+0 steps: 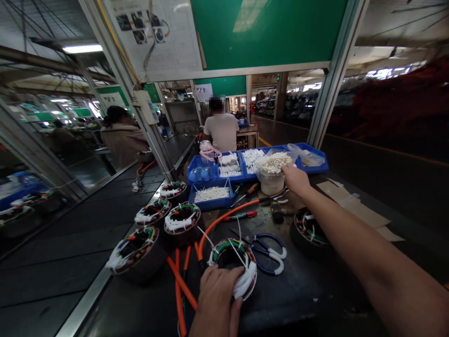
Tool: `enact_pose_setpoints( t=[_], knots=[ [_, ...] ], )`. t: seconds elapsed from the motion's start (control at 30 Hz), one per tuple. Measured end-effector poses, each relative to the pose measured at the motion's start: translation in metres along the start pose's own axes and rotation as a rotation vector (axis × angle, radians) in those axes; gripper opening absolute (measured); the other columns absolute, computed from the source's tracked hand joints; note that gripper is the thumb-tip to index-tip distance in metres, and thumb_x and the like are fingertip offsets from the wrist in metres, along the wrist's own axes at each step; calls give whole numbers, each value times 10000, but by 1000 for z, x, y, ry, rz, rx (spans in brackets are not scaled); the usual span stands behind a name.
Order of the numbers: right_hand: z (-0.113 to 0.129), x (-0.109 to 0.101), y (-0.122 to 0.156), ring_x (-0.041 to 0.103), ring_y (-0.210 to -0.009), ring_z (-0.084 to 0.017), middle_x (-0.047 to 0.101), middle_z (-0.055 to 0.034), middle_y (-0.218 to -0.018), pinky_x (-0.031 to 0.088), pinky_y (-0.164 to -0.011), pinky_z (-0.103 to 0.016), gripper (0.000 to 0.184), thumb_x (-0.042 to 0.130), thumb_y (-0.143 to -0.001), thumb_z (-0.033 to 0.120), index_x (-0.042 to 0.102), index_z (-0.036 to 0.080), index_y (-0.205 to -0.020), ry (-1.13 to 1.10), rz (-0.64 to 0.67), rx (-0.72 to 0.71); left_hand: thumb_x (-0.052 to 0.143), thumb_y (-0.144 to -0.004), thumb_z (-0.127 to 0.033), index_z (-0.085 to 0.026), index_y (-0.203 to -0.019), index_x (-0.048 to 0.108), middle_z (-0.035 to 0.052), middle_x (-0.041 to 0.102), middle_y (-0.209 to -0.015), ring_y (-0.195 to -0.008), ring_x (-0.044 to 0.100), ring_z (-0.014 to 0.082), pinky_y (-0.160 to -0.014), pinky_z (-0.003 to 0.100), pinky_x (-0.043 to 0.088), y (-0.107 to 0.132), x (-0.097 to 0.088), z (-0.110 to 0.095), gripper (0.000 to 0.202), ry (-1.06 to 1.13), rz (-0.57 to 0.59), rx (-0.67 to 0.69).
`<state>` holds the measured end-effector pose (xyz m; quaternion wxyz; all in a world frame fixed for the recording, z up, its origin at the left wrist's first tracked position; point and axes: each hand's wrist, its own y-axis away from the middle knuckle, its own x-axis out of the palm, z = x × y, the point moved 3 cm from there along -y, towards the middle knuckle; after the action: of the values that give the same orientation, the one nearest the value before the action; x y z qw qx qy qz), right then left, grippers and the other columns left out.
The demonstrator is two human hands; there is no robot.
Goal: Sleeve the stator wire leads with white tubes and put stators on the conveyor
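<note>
- Wound ring (pixel 224 246), one, on the dark tabletop near its front edge: round, hollow, green-and-red winding, three thin white ties sticking up, white lashing (pixel 244 281) at one side.
- Left hand (pixel 219 292), one: fingers curled over that ring's rim, against the lashing.
- Right hand (pixel 296 180), one: arm outstretched, fingers drawn close at a bundle of white ties (pixel 275 162); whether they pinch any, cannot tell.
- Tub (pixel 272 185), one: whitish, rounded, holding the bundle, with clear plastic film around it.
- Scissors, one pair: blue looped handles (pixel 277 255), partly wrapped white, just beside the ring.
- Marker (pixel 242 216), one: red, slim.
- Orange cables (pixel 224 216), several: smooth, overlapping, exact count unclear.
- Similar rings (pixel 182 219): four grouped at left, one beneath the right forearm.
- Small blue bin (pixel 210 204), one: plastic, filled with thin white sticks.
- Cardboard (pixel 354 206): flat brown pieces, right.
</note>
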<state>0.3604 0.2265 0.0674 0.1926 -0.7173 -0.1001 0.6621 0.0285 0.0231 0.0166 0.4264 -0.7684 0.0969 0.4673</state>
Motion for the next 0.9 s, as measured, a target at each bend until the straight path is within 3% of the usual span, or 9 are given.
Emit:
enact_pose_setpoints(
  t=[0.17, 0.3, 0.4, 0.53, 0.7, 0.8, 0.9],
  knots=[
    [2, 0, 1, 608, -890, -232, 580, -155, -1070, 390, -601, -269, 232, 367, -875, 94, 535, 126, -1032, 28, -28, 26, 534, -724, -134, -193, -1228, 420, 78, 663, -997, -1005, 612, 259, -791, 374, 545, 5, 2, 7, 520, -25, -7, -105],
    [-2, 1, 2, 616, -865, -226, 593, -127, -1061, 381, -563, -263, 270, 332, -894, 113, 569, 165, -1011, 17, -47, 46, 571, -732, -160, -200, -1208, 445, 82, 659, -1029, -1033, 596, 265, -862, 407, 517, -2, -8, 8, 494, -63, 9, -25],
    [-4, 4, 1, 612, -873, -227, 569, -148, -1118, 384, -561, -260, 267, 350, -892, 130, 578, 157, -1028, 7, -68, 60, 606, -741, -188, -208, -1153, 494, 57, 666, -954, -899, 626, 243, -933, 487, 454, -10, -14, 4, 427, -72, 104, 82],
    [-3, 7, 0, 609, -846, -226, 588, -160, -1058, 386, -578, -261, 259, 361, -874, 100, 603, 128, -961, -31, -104, 32, 555, -794, -178, -196, -1016, 554, 35, 625, -773, -722, 598, 194, -824, 435, 494, -12, -11, -1, 223, -8, 91, 75],
    [-11, 7, 2, 598, -838, -238, 589, -149, -1064, 397, -589, -281, 242, 386, -861, 121, 601, 141, -970, -164, -211, 66, 510, -834, -181, -185, -1133, 530, 49, 633, -828, -762, 593, 202, -849, 444, 456, -3, 0, -8, 300, -11, 0, 71],
    [-20, 5, 0, 594, -871, -244, 604, -121, -1049, 426, -638, -298, 190, 448, -808, 126, 595, 160, -923, -298, -280, 89, 508, -842, -189, -188, -1241, 469, 72, 639, -970, -879, 594, 222, -896, 460, 425, -2, -1, -8, 401, -9, 48, 60],
    [-24, -1, -5, 618, -831, -231, 642, -98, -947, 467, -661, -310, 118, 488, -773, 127, 568, 167, -850, -476, -323, 58, 493, -845, -167, -205, -1252, 457, 63, 634, -971, -884, 593, 209, -915, 456, 413, -3, -5, -9, 410, 37, 105, 16]
  ],
)
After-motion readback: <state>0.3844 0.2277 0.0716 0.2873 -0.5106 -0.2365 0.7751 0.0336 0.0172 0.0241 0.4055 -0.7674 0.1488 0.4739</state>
